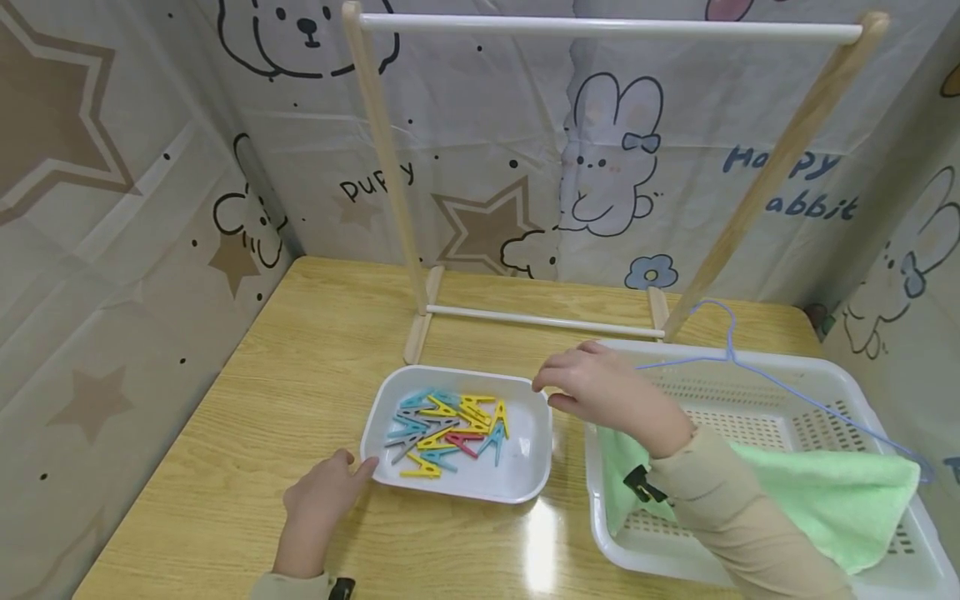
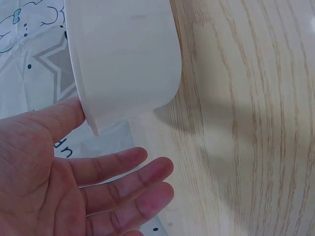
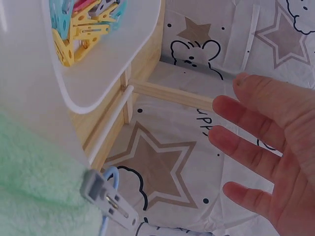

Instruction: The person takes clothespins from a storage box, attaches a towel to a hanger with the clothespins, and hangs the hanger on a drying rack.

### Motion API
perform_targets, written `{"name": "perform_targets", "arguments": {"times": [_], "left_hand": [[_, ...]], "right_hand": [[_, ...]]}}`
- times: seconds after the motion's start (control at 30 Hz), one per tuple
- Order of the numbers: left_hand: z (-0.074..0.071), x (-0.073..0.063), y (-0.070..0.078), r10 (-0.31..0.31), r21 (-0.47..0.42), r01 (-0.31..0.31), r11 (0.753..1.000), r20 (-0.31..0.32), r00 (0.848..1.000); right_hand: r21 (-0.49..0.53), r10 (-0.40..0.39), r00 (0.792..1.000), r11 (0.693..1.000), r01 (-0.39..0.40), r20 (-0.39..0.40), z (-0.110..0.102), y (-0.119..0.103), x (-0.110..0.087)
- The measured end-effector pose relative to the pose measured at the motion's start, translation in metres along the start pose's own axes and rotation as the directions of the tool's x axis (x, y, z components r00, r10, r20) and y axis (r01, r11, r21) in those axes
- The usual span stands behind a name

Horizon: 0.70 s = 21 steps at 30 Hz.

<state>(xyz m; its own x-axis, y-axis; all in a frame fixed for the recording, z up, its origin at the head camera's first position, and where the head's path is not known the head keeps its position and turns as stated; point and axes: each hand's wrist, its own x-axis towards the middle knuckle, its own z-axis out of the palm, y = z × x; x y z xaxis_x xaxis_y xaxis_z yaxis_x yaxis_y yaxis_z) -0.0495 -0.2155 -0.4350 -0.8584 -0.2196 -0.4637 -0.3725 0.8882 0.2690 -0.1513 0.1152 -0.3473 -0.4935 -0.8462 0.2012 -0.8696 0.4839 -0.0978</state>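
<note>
A white plastic tray (image 1: 528, 467) of yellow, blue, grey and red clothespins (image 1: 442, 429) stands on the table. My left hand (image 1: 326, 492) is at its front left corner; in the left wrist view the thumb (image 2: 69, 118) touches the rim and the other fingers are spread. My right hand (image 1: 600, 387), fingers apart and holding nothing, hovers near the tray's back right corner. Below my right arm, a light green towel (image 1: 832, 496) lies in a white basket with a blue hanger (image 1: 787, 385). A grey clothespin (image 3: 109, 197) appears at the towel's edge beside the hanger in the right wrist view.
Behind the tray rises a drying rack (image 1: 780, 167) with wooden sides and white bars (image 1: 600, 27). The perforated basket (image 1: 603, 521) stands at the right of the wooden table (image 1: 240, 417). Patterned cloth (image 1: 480, 125) surrounds the table's back and sides.
</note>
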Motion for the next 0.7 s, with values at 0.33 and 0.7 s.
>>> {"name": "perform_targets", "arguments": {"times": [0.33, 0.7], "left_hand": [[0.0, -0.001, 0.0, 0.005, -0.002, -0.005, 1.0, 0.004, 1.0], [0.0, -0.003, 0.0, 0.005, -0.024, -0.005, 1.0, 0.001, 1.0]], "right_hand": [[-0.002, -0.014, 0.997, 1.0, 0.014, 0.081, 0.018, -0.011, 0.009], [0.0, -0.024, 0.989, 1.0, 0.024, 0.145, 0.035, -0.022, 0.021]]}}
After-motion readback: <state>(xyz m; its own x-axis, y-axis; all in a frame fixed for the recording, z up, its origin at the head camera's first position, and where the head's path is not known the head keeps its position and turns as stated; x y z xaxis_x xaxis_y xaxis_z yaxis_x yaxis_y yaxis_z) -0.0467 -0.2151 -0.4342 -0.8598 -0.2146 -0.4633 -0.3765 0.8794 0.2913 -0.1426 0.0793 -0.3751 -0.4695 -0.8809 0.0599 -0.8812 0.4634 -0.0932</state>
